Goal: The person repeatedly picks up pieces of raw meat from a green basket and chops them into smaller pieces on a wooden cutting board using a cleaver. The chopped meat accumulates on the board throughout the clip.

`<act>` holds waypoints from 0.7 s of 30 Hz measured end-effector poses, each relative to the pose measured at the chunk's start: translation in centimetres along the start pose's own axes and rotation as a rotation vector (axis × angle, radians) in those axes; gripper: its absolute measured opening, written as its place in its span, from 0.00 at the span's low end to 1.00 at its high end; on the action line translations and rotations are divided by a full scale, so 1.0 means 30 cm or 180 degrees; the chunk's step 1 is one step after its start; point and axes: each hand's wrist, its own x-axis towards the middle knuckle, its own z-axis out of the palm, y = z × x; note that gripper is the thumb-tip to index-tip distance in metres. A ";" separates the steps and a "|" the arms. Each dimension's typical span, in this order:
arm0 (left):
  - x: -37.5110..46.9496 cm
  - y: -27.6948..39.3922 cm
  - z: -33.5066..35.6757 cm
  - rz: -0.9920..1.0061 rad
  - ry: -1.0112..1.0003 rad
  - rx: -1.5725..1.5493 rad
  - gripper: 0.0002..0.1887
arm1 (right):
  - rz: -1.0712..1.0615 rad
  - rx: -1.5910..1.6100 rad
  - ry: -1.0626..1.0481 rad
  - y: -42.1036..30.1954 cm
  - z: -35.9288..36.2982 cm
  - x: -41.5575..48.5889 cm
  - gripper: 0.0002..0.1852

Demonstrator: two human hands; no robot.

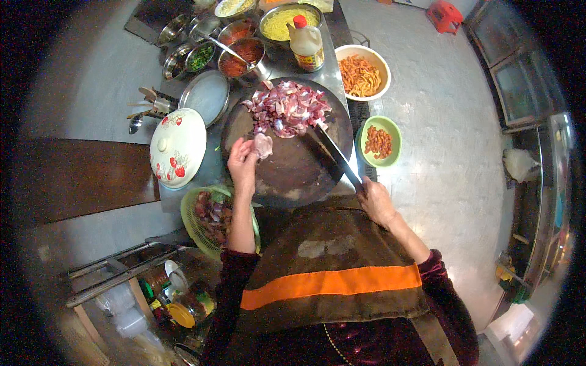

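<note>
My left hand [242, 158] pinches a small piece of raw meat [263, 146] above the left side of a round wooden chopping block [293, 176]. In my right hand [376, 200] is the handle of a cleaver [338, 155], whose blade slants up and left over the block. Its tip reaches the edge of a heap of cut raw meat [288, 107] at the block's far side. Below my left forearm, a green plastic colander [190, 219] holds darker pieces of meat [213, 215].
Left of the block stand a white lid with strawberries [183, 137] and a metal tray [204, 98]. Sauce pots [238, 59], a bowl of yellow shreds [288, 20] and a red-capped bottle [306, 45] line the back. At right are a white bowl [387, 75] and a green bowl [397, 146].
</note>
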 end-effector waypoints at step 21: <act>-0.305 -0.167 0.036 0.1638 -0.0688 0.2833 0.09 | -0.1527 -0.1090 -0.0527 -0.185 -0.026 0.055 0.05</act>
